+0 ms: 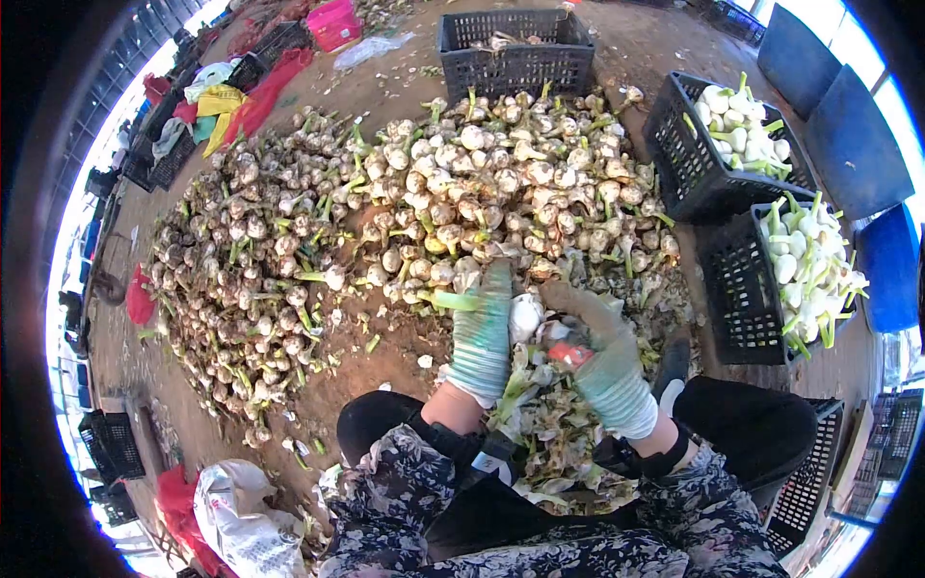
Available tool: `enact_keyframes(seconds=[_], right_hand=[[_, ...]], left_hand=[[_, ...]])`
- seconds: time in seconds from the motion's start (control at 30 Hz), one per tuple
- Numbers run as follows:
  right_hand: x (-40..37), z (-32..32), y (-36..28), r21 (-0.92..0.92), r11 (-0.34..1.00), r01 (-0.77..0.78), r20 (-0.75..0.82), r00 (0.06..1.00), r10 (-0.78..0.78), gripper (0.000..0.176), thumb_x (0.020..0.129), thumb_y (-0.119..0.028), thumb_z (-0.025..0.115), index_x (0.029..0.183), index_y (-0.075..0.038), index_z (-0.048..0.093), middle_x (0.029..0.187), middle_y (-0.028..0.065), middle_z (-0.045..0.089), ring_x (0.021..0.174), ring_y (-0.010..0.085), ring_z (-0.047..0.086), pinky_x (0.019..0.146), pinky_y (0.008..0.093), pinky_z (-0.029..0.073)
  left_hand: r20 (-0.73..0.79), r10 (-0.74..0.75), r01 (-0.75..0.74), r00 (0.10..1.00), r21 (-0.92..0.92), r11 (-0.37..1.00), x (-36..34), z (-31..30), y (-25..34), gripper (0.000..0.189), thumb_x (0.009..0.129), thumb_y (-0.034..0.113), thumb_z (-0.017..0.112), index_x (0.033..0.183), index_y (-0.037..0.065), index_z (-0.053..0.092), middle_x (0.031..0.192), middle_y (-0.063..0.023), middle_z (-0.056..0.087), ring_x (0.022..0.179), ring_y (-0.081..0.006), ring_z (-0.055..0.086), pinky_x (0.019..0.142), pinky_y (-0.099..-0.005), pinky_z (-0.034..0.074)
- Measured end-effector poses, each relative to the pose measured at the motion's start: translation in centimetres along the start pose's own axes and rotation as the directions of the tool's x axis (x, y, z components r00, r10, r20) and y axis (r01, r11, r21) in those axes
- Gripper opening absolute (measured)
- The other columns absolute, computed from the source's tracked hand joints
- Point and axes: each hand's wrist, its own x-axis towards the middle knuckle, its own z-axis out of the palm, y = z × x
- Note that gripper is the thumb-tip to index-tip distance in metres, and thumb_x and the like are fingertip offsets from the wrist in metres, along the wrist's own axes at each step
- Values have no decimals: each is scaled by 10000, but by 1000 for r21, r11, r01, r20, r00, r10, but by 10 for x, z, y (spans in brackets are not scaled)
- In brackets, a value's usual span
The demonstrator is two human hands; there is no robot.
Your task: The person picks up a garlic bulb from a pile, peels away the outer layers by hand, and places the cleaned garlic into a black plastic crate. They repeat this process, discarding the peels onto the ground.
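Note:
My left hand (485,332), in a white and green striped glove, is closed around a garlic bulb (527,316). The bulb's peeled white side faces my right hand, and a green stem (449,301) shows on the other side of the glove. In a similar glove, my right hand (605,361) grips a tool by its red handle (570,354); its working end is blurred and cannot be made out. Below both hands lies a heap of garlic peelings and leaf scraps (549,424). Unpeeled garlic bulbs (482,183) are piled just beyond them.
Two black crates of trimmed white garlic (718,279) (674,144) stand on the right. Another black crate (515,67) sits behind the pile. A second, dirtier garlic pile (241,250) spreads leftward. A white sack (246,520) lies at the lower left, a pink bucket (333,24) farther back.

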Motion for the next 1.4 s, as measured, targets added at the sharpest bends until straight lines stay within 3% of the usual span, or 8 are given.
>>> enact_keyframes(seconds=[0.13,0.33,0.4,0.67,0.93,1.27,1.33,1.4], right_hand=[[-3,-10,12,182,944,-277,-27,958,286,426,687,74,567,1106,7,528,1053,107,586,984,163,535,881,279,396],[2,-5,5,182,950,-252,-33,964,262,295,745,-33,550,1038,-2,558,972,92,607,870,132,561,763,245,435],[15,-10,-12,124,936,-329,110,942,316,282,749,-100,591,1005,12,550,918,82,607,813,140,557,737,257,434],[11,-33,5,320,687,-653,349,755,555,428,718,-176,683,1054,32,520,877,53,601,766,113,547,709,242,436],[2,-19,23,244,918,-311,194,944,268,345,837,-317,512,956,5,544,826,63,591,748,164,546,704,280,430],[-1,-32,15,118,936,-333,191,932,307,269,764,-176,611,963,3,586,819,45,625,707,90,552,637,236,434],[-4,-29,25,452,660,-600,294,799,525,283,767,-152,604,996,11,570,835,52,627,718,97,553,653,225,433],[-5,-17,24,320,841,-437,173,899,401,323,766,-158,610,1026,24,547,859,63,621,744,119,552,668,236,436]], left_hand=[[-192,-229,154,954,-339,928,-13,23,25,279,889,266,465,1035,29,486,851,-98,586,733,-190,606,669,-272,524],[-168,-6,23,986,102,994,-15,34,58,413,852,304,530,1159,35,474,883,-37,572,693,-93,520,601,-218,439],[24,394,-378,919,346,859,-10,28,50,411,856,316,512,1152,31,489,862,-56,575,711,-141,514,649,-270,436],[45,188,-193,981,134,972,-16,28,54,574,821,444,521,1192,15,433,911,-54,559,795,-118,538,702,-257,462],[142,359,-381,922,485,787,-16,30,55,526,813,432,546,1172,54,476,836,-25,552,700,-92,499,625,-227,424],[95,351,-364,931,280,888,-14,33,47,479,837,338,545,1181,12,474,786,-12,552,684,-99,488,618,-242,423],[145,449,-461,882,472,752,-11,30,44,475,844,337,535,1189,18,466,786,-17,551,690,-103,497,616,-254,427],[150,452,-461,879,505,729,-10,29,46,451,844,338,536,1161,22,485,783,-20,553,674,-111,510,581,-248,429]])
